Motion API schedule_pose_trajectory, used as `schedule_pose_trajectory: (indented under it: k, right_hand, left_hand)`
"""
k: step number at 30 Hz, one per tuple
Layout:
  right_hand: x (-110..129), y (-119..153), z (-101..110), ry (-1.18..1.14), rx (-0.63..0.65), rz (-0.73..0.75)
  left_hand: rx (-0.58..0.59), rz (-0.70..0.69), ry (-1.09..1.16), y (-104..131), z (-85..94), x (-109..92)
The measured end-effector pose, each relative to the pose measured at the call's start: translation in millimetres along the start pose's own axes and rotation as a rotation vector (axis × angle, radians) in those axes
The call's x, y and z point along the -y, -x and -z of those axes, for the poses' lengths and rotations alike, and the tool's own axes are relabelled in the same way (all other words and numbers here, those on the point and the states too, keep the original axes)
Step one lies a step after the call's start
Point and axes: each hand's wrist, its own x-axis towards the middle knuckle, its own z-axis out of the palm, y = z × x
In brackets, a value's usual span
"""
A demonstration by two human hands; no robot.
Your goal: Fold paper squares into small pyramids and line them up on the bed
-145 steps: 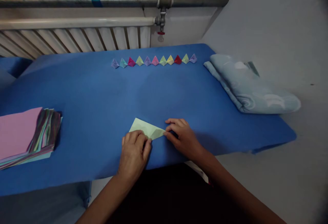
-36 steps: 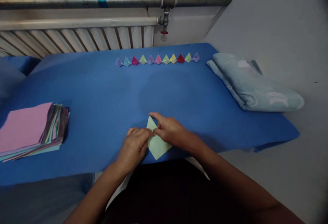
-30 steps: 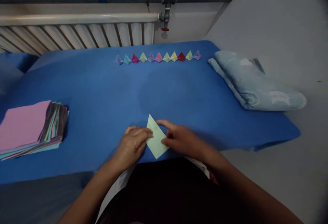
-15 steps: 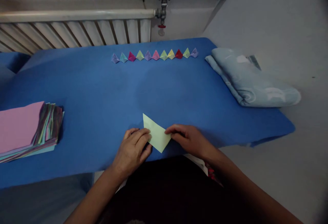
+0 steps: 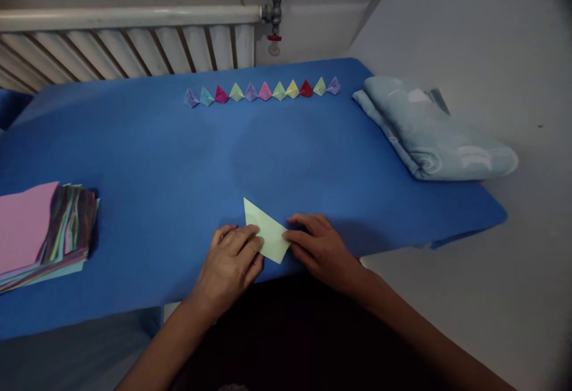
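A pale green sheet of folded paper (image 5: 270, 237) lies near the front edge of the blue-covered table, one sharp corner pointing away from me. My left hand (image 5: 230, 263) has its fingertips over the left side of the paper and its thumb close to the lower edge. On the other side, my right hand (image 5: 319, 248) touches the right edge with a fingertip. Its fingers are spread, and the index finger rests just beyond the paper. The undersides of both hands are hidden.
A row of several small folded paper pieces (image 5: 265, 91) in mixed colours stretches across the far part of the blue table cover (image 5: 170, 164). Stacked coloured paper (image 5: 27, 224) lies at left. A folded light-blue blanket (image 5: 447, 135) sits at right. Behind is a radiator (image 5: 129, 51) with a valve (image 5: 276, 15).
My right hand has gone from fingers bunched at the paper's right corner to fingers spread along that edge. My left hand stays on the paper. The whole view has shifted slightly.
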Motion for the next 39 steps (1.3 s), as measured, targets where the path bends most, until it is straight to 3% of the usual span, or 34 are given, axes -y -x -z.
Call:
schedule_pose_trajectory:
  k: [7, 25, 35, 39]
  right_hand:
    - [-2.8, -0.6, -3.5, -0.091, -0.086, -0.072]
    - [4.1, -8.9, -3.3, -0.107, -0.113, -0.241]
    - [3.9, -10.1, -2.8, -0.121, -0.096, -0.273]
    - [2.7, -11.9, -0.2, -0.103, -0.068, -0.270]
  left_hand:
    - [-0.034, 0.083, 0.060, -0.5, -2.7, 0.7]
    - [-0.016, 0.358, 0.165, -7.0, -8.1, -2.7]
    - [-0.033, 0.398, 0.191, -7.4, -7.6, -3.4]
    - [-0.025, 0.328, 0.152, -2.6, -9.5, -0.4]
